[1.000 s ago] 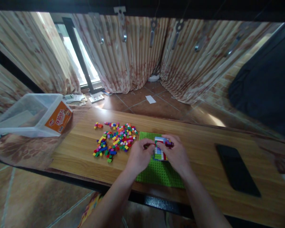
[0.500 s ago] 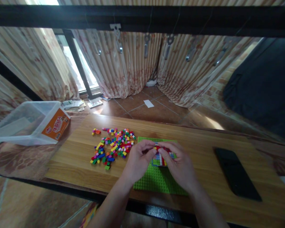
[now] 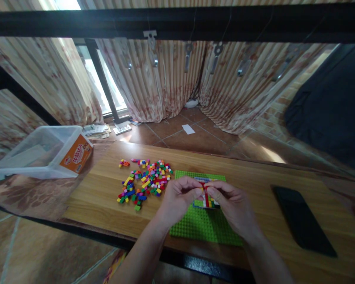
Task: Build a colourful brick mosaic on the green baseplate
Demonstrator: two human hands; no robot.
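Observation:
A green studded baseplate (image 3: 195, 229) lies on the wooden board, and on it sits a low build of coloured toy bricks (image 3: 207, 203), partly covered by my fingers. My left hand (image 3: 177, 200) is closed in a pinch over the build's left side. Opposite it, my right hand (image 3: 239, 207) pinches with thumb and index finger. Between the two sets of fingertips shows a small red toy brick (image 3: 204, 184), which both hands appear to grip. Left of the plate is a loose pile of small multicoloured bricks (image 3: 151, 182).
A black phone (image 3: 303, 221) lies to the right on the wooden board (image 3: 97, 197). At the far left stands a clear plastic bin (image 3: 55, 167) with an orange label. A dark horizontal bar (image 3: 177, 24) crosses the top, in front of curtains.
The whole view has shifted slightly, moving things rightward in the picture. My fingertips have changed position a little over the build, and more of the red pieces shows between them.

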